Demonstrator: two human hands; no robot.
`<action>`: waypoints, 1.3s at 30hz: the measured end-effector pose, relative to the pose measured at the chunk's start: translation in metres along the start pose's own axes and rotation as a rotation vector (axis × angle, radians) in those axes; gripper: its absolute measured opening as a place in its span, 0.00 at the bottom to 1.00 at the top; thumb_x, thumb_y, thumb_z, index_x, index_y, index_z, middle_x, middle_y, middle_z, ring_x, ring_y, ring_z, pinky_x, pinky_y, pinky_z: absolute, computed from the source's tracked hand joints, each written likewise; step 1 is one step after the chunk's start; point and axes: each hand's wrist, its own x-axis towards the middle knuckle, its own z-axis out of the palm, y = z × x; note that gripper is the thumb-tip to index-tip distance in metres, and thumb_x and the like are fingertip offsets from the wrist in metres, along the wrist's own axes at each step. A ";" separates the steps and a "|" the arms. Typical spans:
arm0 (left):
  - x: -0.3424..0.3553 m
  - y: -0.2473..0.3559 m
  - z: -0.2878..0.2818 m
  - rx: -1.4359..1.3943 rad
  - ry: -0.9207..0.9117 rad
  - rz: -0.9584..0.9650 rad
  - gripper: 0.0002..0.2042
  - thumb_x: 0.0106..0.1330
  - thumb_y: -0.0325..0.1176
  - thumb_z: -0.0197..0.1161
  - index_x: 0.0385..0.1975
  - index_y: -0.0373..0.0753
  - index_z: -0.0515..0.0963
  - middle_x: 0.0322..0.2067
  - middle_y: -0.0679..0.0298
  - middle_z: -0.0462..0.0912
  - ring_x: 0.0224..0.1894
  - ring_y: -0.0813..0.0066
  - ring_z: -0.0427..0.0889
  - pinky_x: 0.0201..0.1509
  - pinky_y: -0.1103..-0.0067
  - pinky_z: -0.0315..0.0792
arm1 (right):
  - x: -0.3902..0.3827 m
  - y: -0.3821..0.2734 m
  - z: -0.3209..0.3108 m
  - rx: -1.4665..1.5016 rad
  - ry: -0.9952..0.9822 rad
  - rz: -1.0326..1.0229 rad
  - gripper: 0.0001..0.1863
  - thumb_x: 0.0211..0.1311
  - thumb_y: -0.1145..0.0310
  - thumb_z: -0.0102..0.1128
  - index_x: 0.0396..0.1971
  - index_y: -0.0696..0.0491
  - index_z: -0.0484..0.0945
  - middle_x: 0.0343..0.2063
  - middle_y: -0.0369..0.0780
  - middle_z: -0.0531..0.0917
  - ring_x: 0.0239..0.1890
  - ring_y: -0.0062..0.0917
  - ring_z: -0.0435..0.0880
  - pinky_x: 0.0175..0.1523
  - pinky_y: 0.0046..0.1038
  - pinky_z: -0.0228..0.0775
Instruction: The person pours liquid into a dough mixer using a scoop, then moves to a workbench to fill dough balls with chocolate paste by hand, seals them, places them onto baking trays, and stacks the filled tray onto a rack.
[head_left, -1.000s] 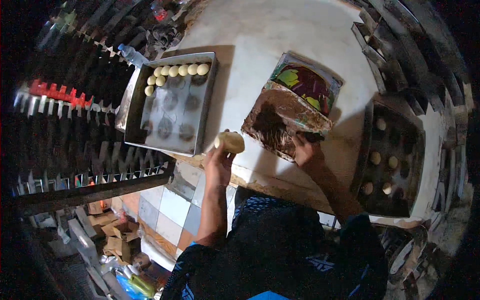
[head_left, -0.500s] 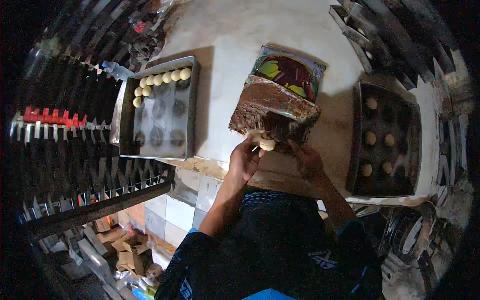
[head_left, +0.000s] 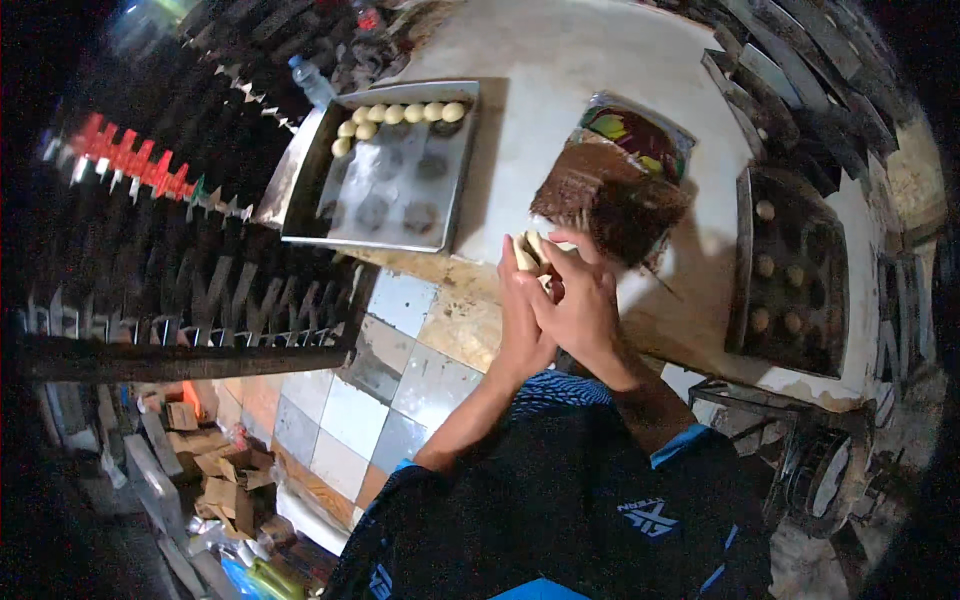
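Observation:
Both of my hands meet at the front of the worktop, closed around a pale piece of dough [head_left: 530,250] that is folded up around some brown paste. My left hand [head_left: 521,325] cups it from the left; my right hand [head_left: 584,305] pinches it from the right, thumb over the top. Just beyond my fingers lies an open bag of chocolate-brown paste [head_left: 580,185], with a colourful printed top and a thin handle sticking out at its lower right.
A metal tray [head_left: 385,180] on the left holds several dough balls along its far edges. A darker tray [head_left: 785,235] with several balls lies at right. Metal pans [head_left: 775,95] line the back right. A water bottle [head_left: 310,80] stands behind the left tray; cardboard [head_left: 225,490] litters the floor.
My right hand has left the paste bag and joined my left on the dough. The dough has moved right and up and now appears folded between my fingers.

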 end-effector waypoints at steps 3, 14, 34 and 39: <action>-0.030 0.011 -0.043 -0.359 0.091 -0.159 0.34 0.65 0.32 0.53 0.65 0.29 0.43 0.58 0.50 0.60 0.58 0.64 0.63 0.60 0.72 0.59 | -0.009 -0.045 0.017 -0.062 0.221 -0.361 0.13 0.51 0.73 0.63 0.35 0.63 0.76 0.35 0.45 0.76 0.30 0.33 0.79 0.34 0.27 0.72; -0.088 0.017 -0.128 -0.295 0.223 0.211 0.15 0.58 0.38 0.63 0.42 0.37 0.77 0.46 0.47 0.74 0.44 0.58 0.77 0.44 0.69 0.73 | -0.070 -0.107 0.011 0.600 -0.351 0.243 0.14 0.48 0.73 0.68 0.36 0.62 0.79 0.30 0.40 0.80 0.26 0.16 0.80 0.29 0.16 0.71; 0.019 0.154 0.145 -0.771 -0.066 0.246 0.18 0.57 0.47 0.64 0.37 0.40 0.71 0.36 0.59 0.64 0.37 0.69 0.65 0.41 0.72 0.65 | -0.086 0.025 -0.237 0.171 0.327 -0.221 0.14 0.43 0.77 0.67 0.34 0.59 0.80 0.33 0.44 0.82 0.31 0.31 0.83 0.41 0.28 0.75; 0.029 0.209 0.237 -0.927 -0.112 0.095 0.42 0.38 0.46 0.78 0.51 0.33 0.61 0.38 0.61 0.63 0.37 0.74 0.64 0.41 0.78 0.63 | -0.100 0.065 -0.314 -0.023 0.396 -0.264 0.19 0.43 0.75 0.69 0.39 0.57 0.78 0.40 0.42 0.80 0.39 0.29 0.82 0.44 0.28 0.77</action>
